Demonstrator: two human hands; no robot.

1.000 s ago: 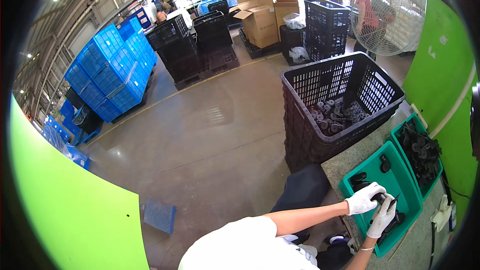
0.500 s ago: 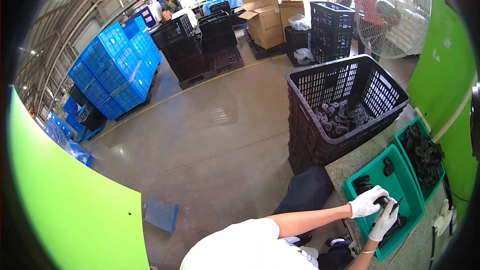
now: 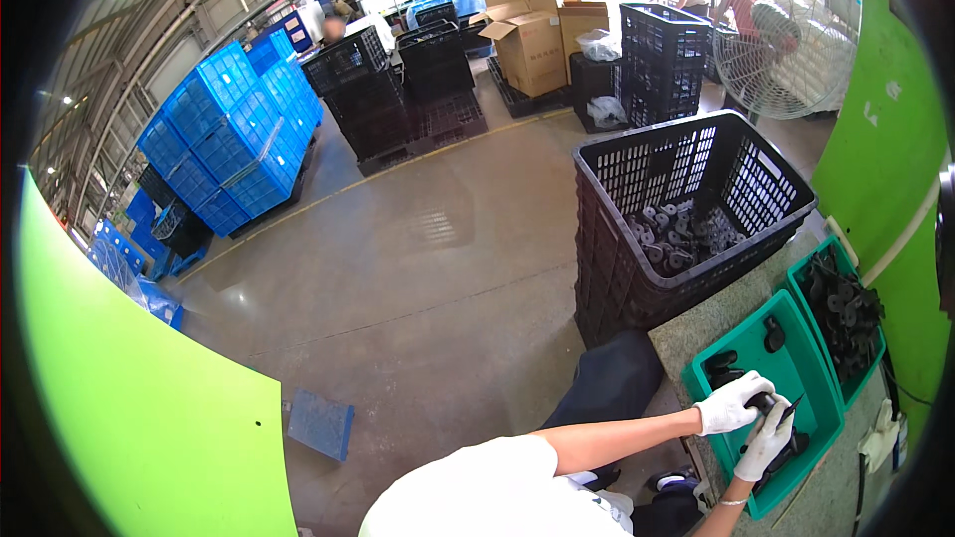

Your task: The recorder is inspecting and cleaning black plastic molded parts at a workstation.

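Observation:
Both my hands wear white gloves and work over a green tray on a grey worktop at the lower right. My left hand grips a small black part. My right hand meets it from below and holds a thin dark pointed tool against the part. More black parts lie loose in the tray. A second green tray to the right is heaped with black parts.
A large black slatted crate with several grey and black round parts stands just beyond the worktop. Stacked blue crates, black crates, cardboard boxes and a floor fan stand farther off. People work in the distance.
My hands stay together on the black part over the green tray. The view has shifted slightly, with the hands sitting a little lower and to the right.

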